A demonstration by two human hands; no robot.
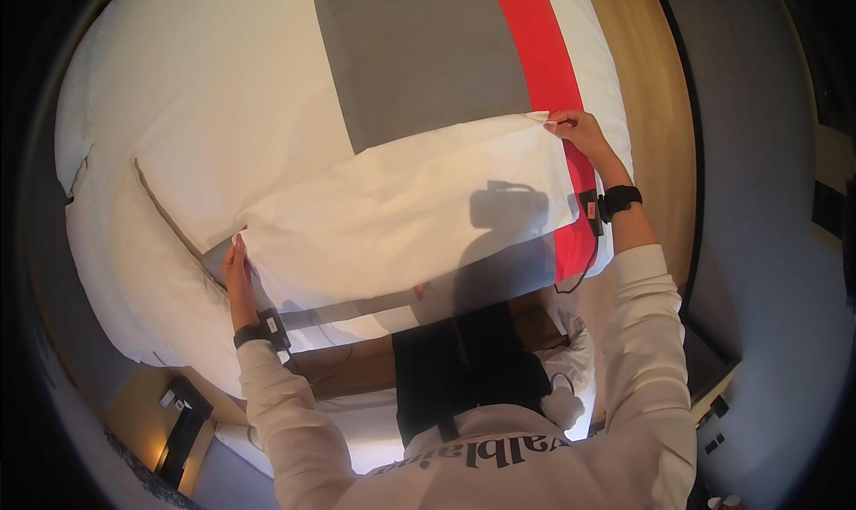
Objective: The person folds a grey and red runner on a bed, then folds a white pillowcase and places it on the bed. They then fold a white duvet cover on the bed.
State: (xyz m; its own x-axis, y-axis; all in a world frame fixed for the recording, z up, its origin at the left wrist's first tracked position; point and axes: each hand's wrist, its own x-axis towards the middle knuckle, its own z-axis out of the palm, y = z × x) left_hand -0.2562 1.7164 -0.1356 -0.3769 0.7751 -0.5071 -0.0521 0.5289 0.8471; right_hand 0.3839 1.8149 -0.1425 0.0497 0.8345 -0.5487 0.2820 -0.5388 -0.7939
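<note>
A white cloth (374, 209), possibly a pillowcase, is spread flat across the near side of a bed. Its left corner is pinched between the thumb and fingers of my left hand (239, 269). At the far right corner, my right hand (580, 135) grips the edge with its fingertips. Beneath the cloth lies a bed cover with a grey panel (428, 62), a red stripe (540, 42) and white areas (221, 89). The shadow of my head and headgear falls on the cloth. Some wrinkles run across its middle.
White pillows (147, 269) lie along the bed's left end. A bedside unit with a dark top (184, 430) and a lit lamp glow stands at lower left. Wood-toned flooring (659, 142) borders the bed's far right. Cabled devices are strapped to both wrists. White bedding (568, 356) lies behind me.
</note>
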